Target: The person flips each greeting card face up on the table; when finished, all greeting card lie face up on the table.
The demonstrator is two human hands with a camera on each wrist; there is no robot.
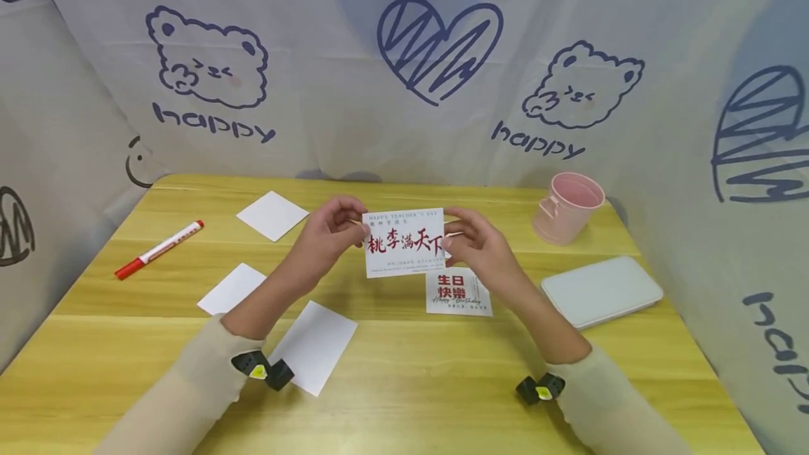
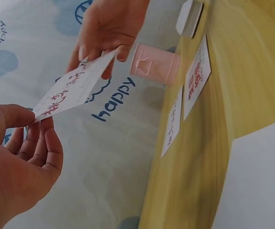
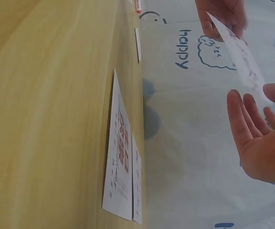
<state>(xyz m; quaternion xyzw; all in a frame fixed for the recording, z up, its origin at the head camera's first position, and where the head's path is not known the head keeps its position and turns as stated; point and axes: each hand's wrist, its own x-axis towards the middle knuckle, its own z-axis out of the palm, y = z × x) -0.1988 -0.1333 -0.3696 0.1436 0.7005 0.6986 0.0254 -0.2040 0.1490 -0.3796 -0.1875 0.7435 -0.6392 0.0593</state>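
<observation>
A white greeting card (image 1: 404, 258) with red brush characters and "Happy Teacher's Day" lettering is held up above the table, its printed face towards me. My left hand (image 1: 325, 244) pinches its left edge between thumb and fingers. At the opposite edge, my right hand (image 1: 489, 251) pinches it, the thumb on the near face and fingers behind. Beneath lies a birthday card (image 1: 458, 293) with red characters, flat on the wood and partly covered in the head view. Beside it, another printed card (image 2: 174, 124) shows in the left wrist view, mostly hidden from the head camera.
Three blank white cards lie at left: one at the back (image 1: 272, 216), one by my left forearm (image 1: 234, 288), one nearer (image 1: 319, 346). A red-capped marker (image 1: 159, 250) is further left. At right stand a pink cup (image 1: 559, 220) and a flat white case (image 1: 600, 290).
</observation>
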